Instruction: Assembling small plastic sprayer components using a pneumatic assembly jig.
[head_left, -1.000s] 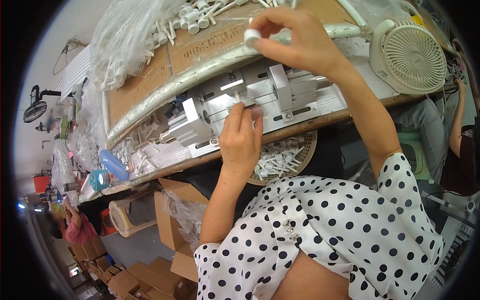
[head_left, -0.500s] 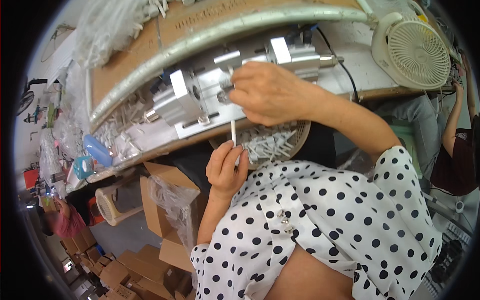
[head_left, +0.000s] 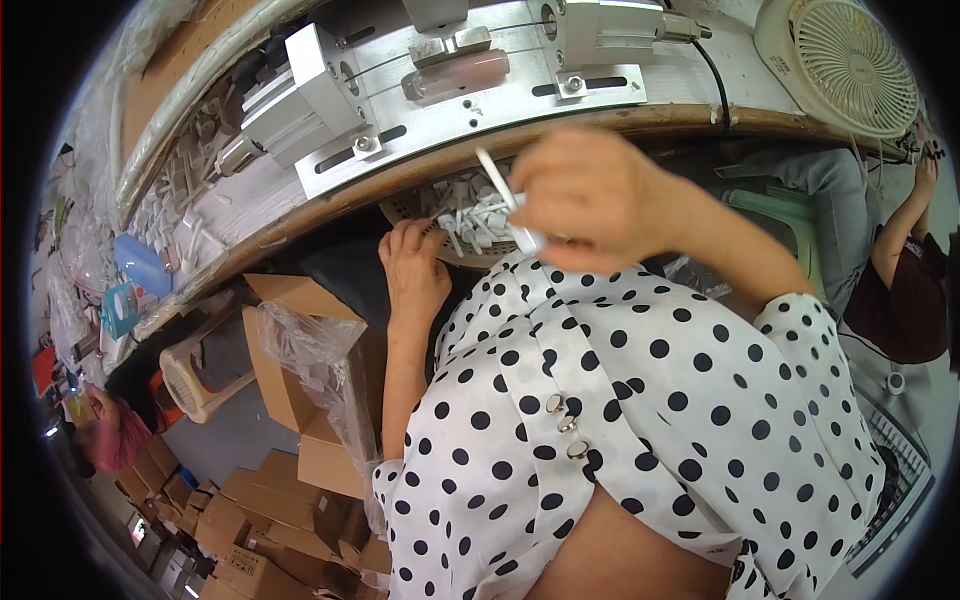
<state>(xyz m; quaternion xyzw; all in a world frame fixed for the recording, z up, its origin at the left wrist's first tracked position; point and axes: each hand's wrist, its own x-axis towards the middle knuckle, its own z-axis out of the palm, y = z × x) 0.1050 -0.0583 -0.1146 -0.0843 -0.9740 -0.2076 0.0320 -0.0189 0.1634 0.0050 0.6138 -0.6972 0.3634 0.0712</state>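
My right hand (head_left: 590, 200), blurred by motion, is closed around a white plastic piece with a thin stem (head_left: 497, 180). The stem points up and left; the piece's wider end shows below my fingers. At the left side of a round basket (head_left: 470, 262), my left hand (head_left: 412, 265) lies with its fingers apart over the rim and holds nothing I can see. Small white plastic pieces (head_left: 470, 215) fill the basket in front of my body. Beyond it stands a metal clamping fixture (head_left: 440, 110) on the bench, with a pinkish translucent cylinder (head_left: 460, 76) at its middle.
A white fan (head_left: 850, 70) stands on the bench at the right. Loose white parts (head_left: 195, 235) and a blue container (head_left: 142, 264) lie at the left. An open cardboard box (head_left: 290, 370) is beside my left arm. Other people sit at both sides.
My right hand has come back from the fixture to above the basket, holding a white piece. My left hand has let go of its white stick and moved to the rim. The view has shifted.
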